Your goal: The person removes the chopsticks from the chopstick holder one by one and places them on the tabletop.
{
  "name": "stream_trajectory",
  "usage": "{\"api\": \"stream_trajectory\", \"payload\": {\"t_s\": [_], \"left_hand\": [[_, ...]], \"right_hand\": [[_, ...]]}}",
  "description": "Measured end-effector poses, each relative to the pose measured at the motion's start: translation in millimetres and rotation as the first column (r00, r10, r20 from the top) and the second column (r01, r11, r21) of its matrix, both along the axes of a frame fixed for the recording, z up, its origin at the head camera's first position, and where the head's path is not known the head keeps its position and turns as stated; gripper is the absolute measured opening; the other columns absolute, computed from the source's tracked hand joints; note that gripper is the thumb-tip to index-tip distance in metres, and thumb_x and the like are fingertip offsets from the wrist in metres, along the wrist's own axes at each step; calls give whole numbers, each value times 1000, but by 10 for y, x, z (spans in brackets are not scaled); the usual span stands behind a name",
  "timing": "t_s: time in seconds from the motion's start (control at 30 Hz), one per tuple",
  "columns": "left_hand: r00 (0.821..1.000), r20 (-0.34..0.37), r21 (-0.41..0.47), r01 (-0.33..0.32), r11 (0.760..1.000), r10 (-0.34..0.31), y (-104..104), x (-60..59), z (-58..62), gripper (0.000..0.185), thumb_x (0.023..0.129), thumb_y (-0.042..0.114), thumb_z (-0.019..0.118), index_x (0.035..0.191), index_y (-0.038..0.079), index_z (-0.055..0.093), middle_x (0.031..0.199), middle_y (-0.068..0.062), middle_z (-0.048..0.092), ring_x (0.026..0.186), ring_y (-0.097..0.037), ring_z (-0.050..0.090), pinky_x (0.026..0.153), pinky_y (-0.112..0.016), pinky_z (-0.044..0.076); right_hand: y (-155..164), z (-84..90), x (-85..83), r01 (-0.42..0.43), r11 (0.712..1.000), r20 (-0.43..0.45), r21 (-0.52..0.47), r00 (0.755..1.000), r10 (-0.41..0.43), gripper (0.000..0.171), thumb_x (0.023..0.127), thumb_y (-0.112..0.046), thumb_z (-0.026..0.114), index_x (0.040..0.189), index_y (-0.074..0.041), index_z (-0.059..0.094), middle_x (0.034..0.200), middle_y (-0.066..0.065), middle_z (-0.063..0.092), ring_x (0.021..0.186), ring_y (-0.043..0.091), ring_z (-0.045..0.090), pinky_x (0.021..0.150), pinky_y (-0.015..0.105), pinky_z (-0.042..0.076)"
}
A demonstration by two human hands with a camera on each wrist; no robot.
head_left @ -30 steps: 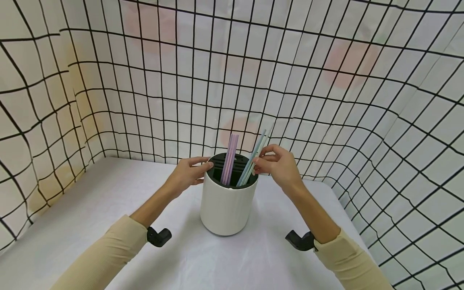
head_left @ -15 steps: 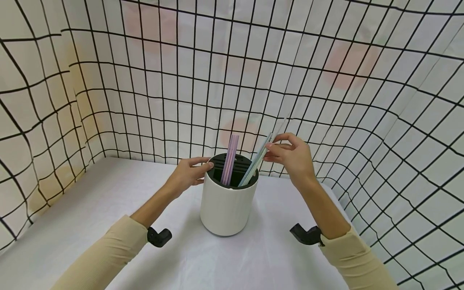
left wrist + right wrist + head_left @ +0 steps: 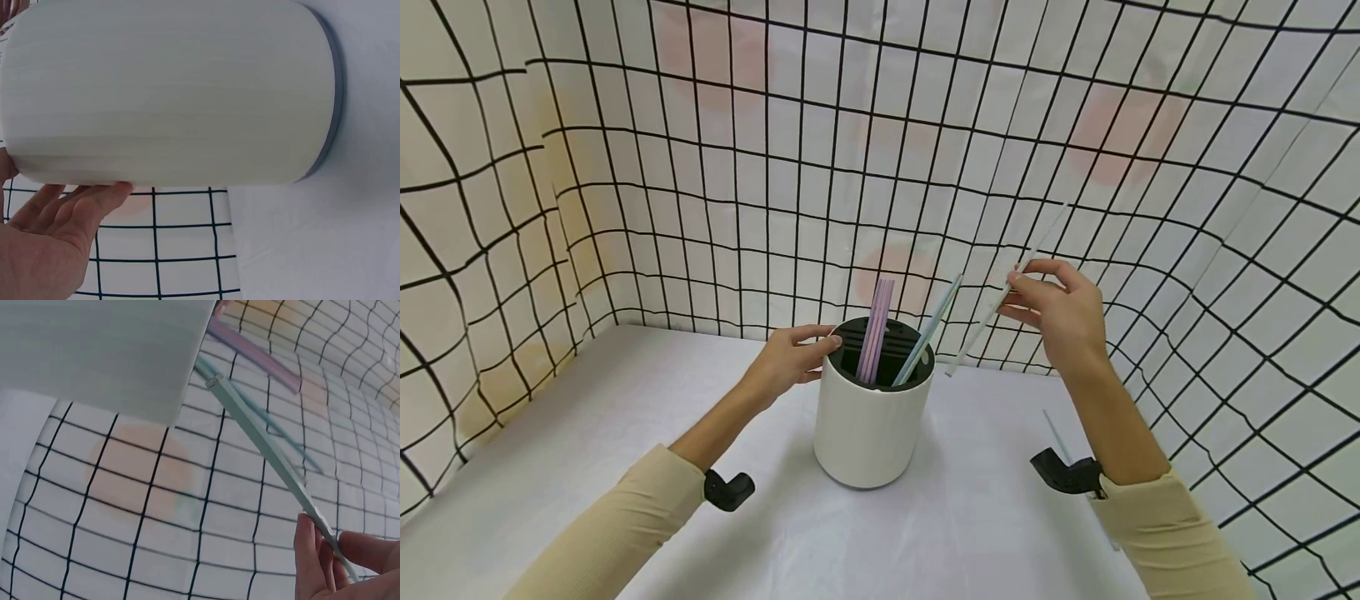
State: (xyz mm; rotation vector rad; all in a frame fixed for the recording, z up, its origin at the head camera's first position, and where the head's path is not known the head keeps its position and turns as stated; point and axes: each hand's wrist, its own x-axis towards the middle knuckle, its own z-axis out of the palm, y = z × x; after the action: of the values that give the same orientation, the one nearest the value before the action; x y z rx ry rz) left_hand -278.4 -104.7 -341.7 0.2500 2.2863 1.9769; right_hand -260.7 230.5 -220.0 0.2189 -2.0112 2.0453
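A white cylindrical holder (image 3: 867, 433) with a black slotted insert stands upright on the table. My left hand (image 3: 790, 362) holds it by the left side, thumb at the rim and fingers behind; in the left wrist view those fingers (image 3: 94, 206) touch its wall. Inside lean a purple-pink bundle of thin sticks (image 3: 876, 333) and a few blue-green sticks (image 3: 927, 333) tilted right. Up and to the right, clear of the holder, my right hand (image 3: 1060, 312) pinches a pale green stick (image 3: 269, 450) between thumb and fingers, its lower end slanting down toward the holder.
Another thin pale-blue stick (image 3: 1057, 433) lies on the white-covered table (image 3: 820, 550), partly hidden behind the right wrist's black camera mount (image 3: 1066, 472). Black wire grid panels (image 3: 820, 167) enclose the back and both sides.
My right hand has drawn the pale stick up out of the holder and carried it right. The stick on the table has come into sight. My left hand has stayed put.
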Motion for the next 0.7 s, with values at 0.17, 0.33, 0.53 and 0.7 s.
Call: {"api": "stream_trajectory", "payload": {"t_s": [0.17,0.33,0.53,0.7], "left_hand": [[1000,5,1,-3,1000,3,-2,4,2,55,97,36,70,144,10,57,140,-14,62,126,-30,63,103,-43,56],[1000,2,-5,2,1000,-2,-10,11,2,58,97,37,69,146,9,54,143,-15,60,128,-31,62,103,-43,55],[1000,1,-2,0,1000,0,-13,2,0,58,97,37,69,146,9,54,143,-15,60,128,-31,62,103,-44,55],[1000,4,-4,2,1000,-2,-6,-1,6,58,97,37,70,146,10,55,143,-14,60,129,-30,62,103,-43,55]], "right_hand": [[168,-101,-49,6,999,56,-44,998,-4,37,91,-11,77,119,3,58,110,7,63,78,14,72,79,29,65],[333,-235,-98,30,1000,114,6,993,-31,37,91,-13,78,121,-3,58,98,-1,72,78,12,73,77,28,65],[540,-390,-140,37,996,171,75,984,-50,35,91,-15,78,120,-9,59,92,-4,74,77,10,72,75,28,65],[744,-546,-162,28,984,218,178,974,-68,31,92,-16,77,118,-12,60,91,-8,73,77,9,71,76,28,65]]}}
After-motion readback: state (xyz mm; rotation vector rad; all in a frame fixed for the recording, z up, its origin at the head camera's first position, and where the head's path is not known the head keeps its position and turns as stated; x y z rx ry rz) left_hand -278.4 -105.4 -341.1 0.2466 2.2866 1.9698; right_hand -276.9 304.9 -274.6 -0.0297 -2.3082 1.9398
